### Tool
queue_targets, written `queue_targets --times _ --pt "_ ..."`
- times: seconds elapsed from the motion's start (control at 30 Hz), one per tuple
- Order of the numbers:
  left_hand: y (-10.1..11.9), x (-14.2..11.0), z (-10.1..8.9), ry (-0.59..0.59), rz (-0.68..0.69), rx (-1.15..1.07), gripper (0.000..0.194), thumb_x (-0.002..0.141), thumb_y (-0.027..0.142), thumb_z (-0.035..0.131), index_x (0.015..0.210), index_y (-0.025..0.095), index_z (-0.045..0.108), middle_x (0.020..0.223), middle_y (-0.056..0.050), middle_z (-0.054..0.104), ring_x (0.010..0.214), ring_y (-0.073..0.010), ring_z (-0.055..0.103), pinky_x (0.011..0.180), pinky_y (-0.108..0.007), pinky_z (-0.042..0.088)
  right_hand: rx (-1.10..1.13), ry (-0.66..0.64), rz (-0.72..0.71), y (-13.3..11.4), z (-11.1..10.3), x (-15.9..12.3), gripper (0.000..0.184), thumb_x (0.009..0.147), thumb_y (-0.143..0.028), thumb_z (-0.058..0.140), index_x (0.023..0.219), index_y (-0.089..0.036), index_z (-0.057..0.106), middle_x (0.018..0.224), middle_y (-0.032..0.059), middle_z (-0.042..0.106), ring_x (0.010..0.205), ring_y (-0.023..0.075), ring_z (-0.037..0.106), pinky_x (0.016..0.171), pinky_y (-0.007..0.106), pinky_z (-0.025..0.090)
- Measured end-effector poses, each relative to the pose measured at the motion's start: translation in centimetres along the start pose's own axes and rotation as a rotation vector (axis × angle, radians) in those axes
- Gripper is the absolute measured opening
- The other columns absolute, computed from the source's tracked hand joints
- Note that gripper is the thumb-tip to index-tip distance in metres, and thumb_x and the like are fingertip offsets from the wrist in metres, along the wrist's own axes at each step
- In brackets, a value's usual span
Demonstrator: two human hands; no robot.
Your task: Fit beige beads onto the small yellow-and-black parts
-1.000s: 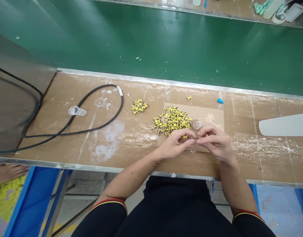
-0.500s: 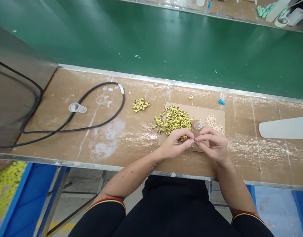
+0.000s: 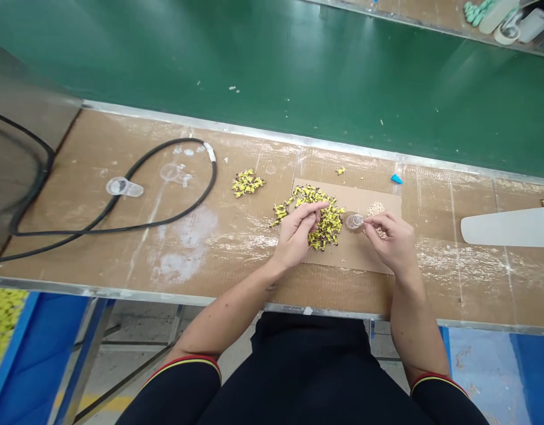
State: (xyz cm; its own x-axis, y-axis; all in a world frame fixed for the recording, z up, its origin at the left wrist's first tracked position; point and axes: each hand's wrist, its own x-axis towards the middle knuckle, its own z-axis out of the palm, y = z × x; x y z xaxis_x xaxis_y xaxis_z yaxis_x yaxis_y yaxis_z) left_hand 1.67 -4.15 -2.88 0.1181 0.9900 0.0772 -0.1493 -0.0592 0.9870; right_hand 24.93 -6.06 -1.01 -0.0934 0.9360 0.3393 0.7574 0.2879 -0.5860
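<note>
My left hand [image 3: 298, 233] is over the left part of a pile of small yellow-and-black figure-like pieces [image 3: 327, 227]. Its index finger points out to the right while the other fingers curl in, and whatever they hold is hidden. Thumb and forefinger of my right hand [image 3: 392, 239] are pinched together at the right edge of a small clear plastic cup [image 3: 354, 221]; what is between them is too small to make out. Tiny pale beige pieces [image 3: 376, 208] lie just beyond and beneath this hand. Pile, cup and beige pieces rest on a cardboard sheet [image 3: 342, 258].
A smaller yellow cluster [image 3: 247, 183] lies left of the sheet, a blue cone-shaped piece [image 3: 396, 179] behind it. Black cable [image 3: 214, 183] loops across the table's left side near a clear scoop-like cup [image 3: 125, 187]. A white flat panel [image 3: 506, 227] reaches in from the right.
My hands, fingertips together a moment ago, have parted. The left moved left and up over the yellow pile; the right moved to the clear cup's edge. The view shifted slightly.
</note>
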Motion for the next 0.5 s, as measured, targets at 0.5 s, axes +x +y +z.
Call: queue_targets --times 0.5 --pt "0.37 0.13 0.36 0.116 0.148 0.026 0.009 0.088 0.028 0.076 0.092 0.02 0.076 0.093 -0.005 0.071 0.088 -0.0147 0.066 0.077 -0.026 0.054 -0.143 -0.02 -0.05 0.39 0.54 -0.36 0.013 0.093 -0.024 0.064 0.086 -0.022 0.075 0.08 0.003 0.074 0.073 0.0176 0.069 0.068 0.029 0.051"
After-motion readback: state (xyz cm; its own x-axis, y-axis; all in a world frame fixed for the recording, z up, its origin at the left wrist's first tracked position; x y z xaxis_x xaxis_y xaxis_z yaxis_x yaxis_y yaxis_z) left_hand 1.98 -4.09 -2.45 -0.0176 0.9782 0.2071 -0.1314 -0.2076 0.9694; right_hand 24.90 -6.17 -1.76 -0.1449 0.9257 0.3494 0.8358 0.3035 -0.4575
